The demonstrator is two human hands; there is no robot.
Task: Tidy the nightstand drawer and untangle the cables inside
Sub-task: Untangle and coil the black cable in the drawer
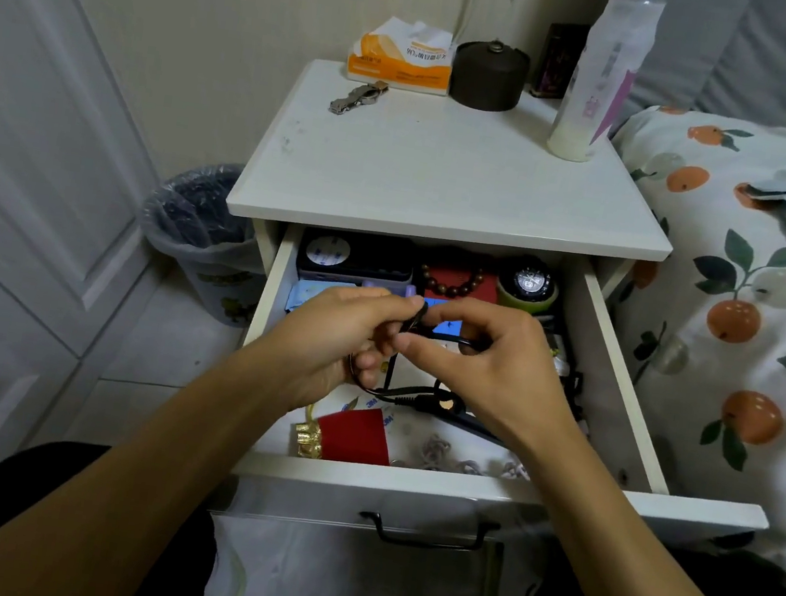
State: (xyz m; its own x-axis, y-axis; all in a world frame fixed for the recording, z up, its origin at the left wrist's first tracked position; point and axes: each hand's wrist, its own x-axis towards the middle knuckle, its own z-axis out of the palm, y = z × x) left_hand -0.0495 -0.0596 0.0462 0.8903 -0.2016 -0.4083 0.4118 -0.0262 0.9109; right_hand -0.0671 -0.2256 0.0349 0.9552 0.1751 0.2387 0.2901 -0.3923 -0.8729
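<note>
The white nightstand drawer (pixel 406 476) stands pulled open below me. Over its middle, my left hand (pixel 340 336) and my right hand (pixel 482 366) both pinch a thin black cable (pixel 410 393). The cable loops down beneath my hands, and a plug end hangs near the drawer floor. Inside lie a red pouch with gold trim (pixel 351 436), a wooden bead bracelet (pixel 453 283) on a red box, a wristwatch (pixel 529 281) on a green holder, a dark box (pixel 354 254) and blue packets (pixel 308 293). My hands hide the drawer's centre.
On the nightstand top (pixel 448 174) are a tissue pack (pixel 399 58), a metal watch (pixel 358 96), a dark round lidded jar (pixel 488 76) and a tall plastic bottle (pixel 598 79). A lined bin (pixel 203 230) stands left. A bed with orange-print bedding (pixel 742 316) is right.
</note>
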